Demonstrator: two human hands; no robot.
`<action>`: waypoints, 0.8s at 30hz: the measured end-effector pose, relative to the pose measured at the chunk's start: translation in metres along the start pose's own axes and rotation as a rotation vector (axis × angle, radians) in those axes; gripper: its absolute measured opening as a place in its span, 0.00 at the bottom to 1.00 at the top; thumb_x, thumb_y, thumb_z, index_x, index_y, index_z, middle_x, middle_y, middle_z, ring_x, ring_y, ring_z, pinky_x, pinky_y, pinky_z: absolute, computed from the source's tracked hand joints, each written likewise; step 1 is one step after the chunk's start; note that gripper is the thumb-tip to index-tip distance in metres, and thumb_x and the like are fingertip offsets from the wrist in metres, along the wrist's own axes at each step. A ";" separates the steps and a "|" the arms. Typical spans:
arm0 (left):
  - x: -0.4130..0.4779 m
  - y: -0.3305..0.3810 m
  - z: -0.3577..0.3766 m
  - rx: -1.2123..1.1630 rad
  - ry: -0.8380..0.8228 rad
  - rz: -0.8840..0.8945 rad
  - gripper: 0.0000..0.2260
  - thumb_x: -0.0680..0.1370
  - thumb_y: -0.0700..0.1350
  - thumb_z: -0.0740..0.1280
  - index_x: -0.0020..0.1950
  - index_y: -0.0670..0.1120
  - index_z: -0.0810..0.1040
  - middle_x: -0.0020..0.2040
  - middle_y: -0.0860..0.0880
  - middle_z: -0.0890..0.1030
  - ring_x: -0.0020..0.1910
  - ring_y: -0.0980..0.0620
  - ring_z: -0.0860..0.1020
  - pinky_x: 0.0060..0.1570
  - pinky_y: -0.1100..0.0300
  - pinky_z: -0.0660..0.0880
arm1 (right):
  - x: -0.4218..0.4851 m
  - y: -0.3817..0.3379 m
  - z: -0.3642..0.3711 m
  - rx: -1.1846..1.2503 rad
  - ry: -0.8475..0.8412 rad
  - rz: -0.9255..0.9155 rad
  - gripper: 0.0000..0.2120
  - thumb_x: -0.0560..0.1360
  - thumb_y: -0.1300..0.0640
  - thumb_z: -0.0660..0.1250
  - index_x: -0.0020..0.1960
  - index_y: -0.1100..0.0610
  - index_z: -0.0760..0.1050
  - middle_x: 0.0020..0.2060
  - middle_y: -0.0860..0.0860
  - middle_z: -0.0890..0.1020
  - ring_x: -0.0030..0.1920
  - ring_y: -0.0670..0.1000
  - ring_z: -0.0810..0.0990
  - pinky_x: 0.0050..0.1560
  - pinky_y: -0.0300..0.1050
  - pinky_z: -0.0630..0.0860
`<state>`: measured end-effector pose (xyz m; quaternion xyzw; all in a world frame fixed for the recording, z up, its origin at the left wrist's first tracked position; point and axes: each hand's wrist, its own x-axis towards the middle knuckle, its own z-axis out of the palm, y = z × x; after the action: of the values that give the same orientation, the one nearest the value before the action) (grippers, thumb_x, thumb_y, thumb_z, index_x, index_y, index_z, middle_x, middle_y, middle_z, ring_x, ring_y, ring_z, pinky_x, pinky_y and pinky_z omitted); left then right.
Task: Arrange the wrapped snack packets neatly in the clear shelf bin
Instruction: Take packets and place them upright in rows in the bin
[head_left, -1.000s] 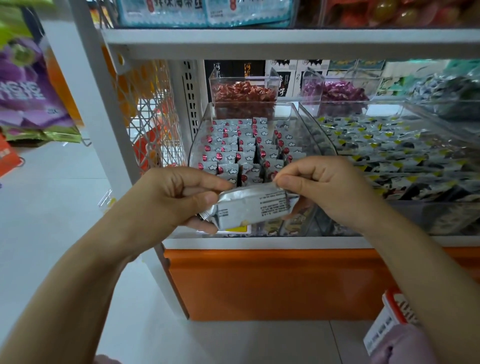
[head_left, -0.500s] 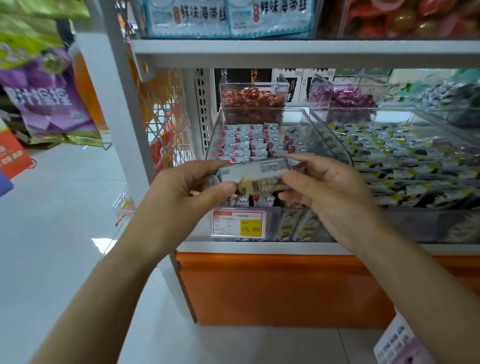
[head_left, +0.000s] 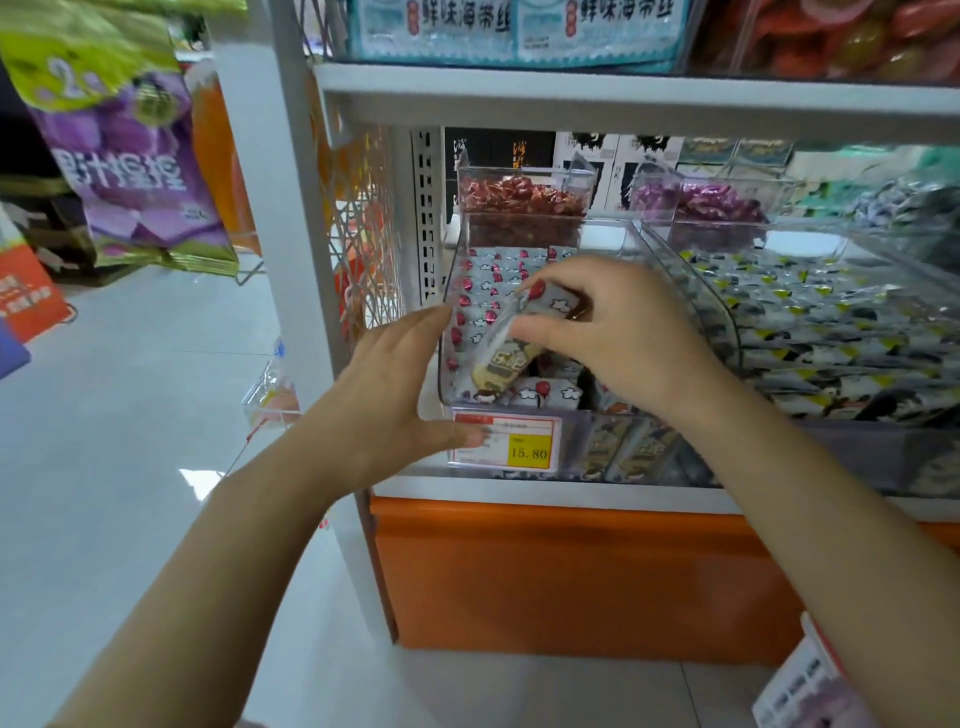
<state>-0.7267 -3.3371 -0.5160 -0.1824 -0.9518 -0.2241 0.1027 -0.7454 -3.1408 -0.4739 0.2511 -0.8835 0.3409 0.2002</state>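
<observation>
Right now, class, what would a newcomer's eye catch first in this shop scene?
Centre frame, the right hand pinches a silver cloud-printed snack packet over the clear plastic shelf bin of matching packets. The open left hand touches the bin's left front corner, thumb by the yellow 15.80 price tag.

a pale glossy floor (head_left: 130, 415) spreads out to the left, with a small bright glare (head_left: 200, 475) of light on it. a white post (head_left: 260, 208) stands at the corner of the shelf unit. a white shelf (head_left: 623, 98) runs across the top, and a slotted rail (head_left: 428, 208) rises at the back. wire mesh (head_left: 363, 234) fills the side. the base (head_left: 571, 571) below is orange. purple bags (head_left: 130, 171) hang at far left.
</observation>
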 end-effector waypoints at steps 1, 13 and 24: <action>0.000 0.001 0.000 -0.022 -0.005 -0.002 0.48 0.65 0.59 0.73 0.77 0.51 0.49 0.77 0.51 0.56 0.74 0.50 0.53 0.70 0.53 0.52 | 0.002 -0.001 0.004 -0.040 -0.028 -0.011 0.14 0.71 0.49 0.71 0.50 0.59 0.80 0.44 0.53 0.79 0.42 0.49 0.75 0.42 0.32 0.69; -0.001 -0.003 0.004 -0.143 -0.055 -0.025 0.50 0.65 0.60 0.72 0.77 0.53 0.42 0.76 0.52 0.55 0.73 0.53 0.54 0.65 0.61 0.53 | -0.001 0.002 0.043 -0.360 -0.265 -0.205 0.13 0.77 0.47 0.61 0.49 0.51 0.82 0.43 0.43 0.71 0.48 0.46 0.62 0.47 0.45 0.60; 0.002 0.003 -0.003 -0.149 -0.052 -0.063 0.50 0.60 0.66 0.65 0.77 0.54 0.47 0.76 0.51 0.58 0.73 0.50 0.57 0.70 0.47 0.62 | 0.030 0.007 0.046 -0.396 -0.255 -0.140 0.08 0.72 0.46 0.70 0.45 0.50 0.82 0.38 0.43 0.69 0.48 0.48 0.63 0.44 0.46 0.63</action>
<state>-0.7267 -3.3352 -0.5121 -0.1651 -0.9402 -0.2926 0.0570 -0.7819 -3.1781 -0.4930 0.3087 -0.9316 0.1118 0.1556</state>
